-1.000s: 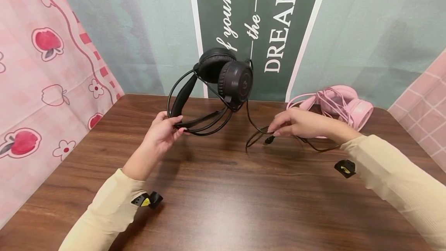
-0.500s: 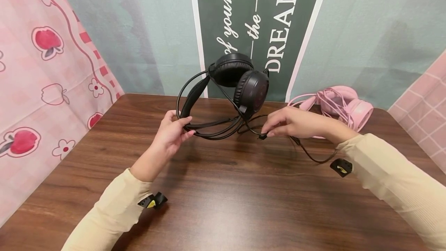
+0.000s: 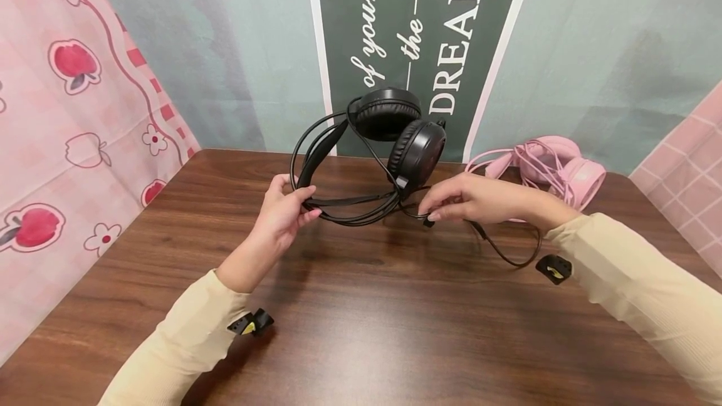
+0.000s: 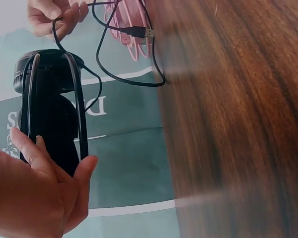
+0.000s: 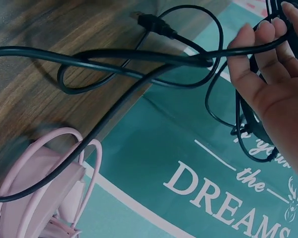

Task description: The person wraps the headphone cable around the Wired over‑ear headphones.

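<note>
Black headphones were up in the air over the surface, off to the left of the pink headphones and not touching them. From where I stood, the big change in the last second was that they'd slid over toward the pink pair and dipped a little, so the ear cups ended up right beside the right hand. The left hand had come along too, farther out from the pink pair, fingers closed round the headband plus the turns of black cord lying along it. The right hand, just left of the pink pair, was pinching cord between thumb and fingers, with the USB plug dangling below. A loose loop drooped in front of the pink pair as well. My read: bringing the cups in left less slack to manage between the hands, so the winding seemed partway along, with that plug end looking easy to snag.
</note>
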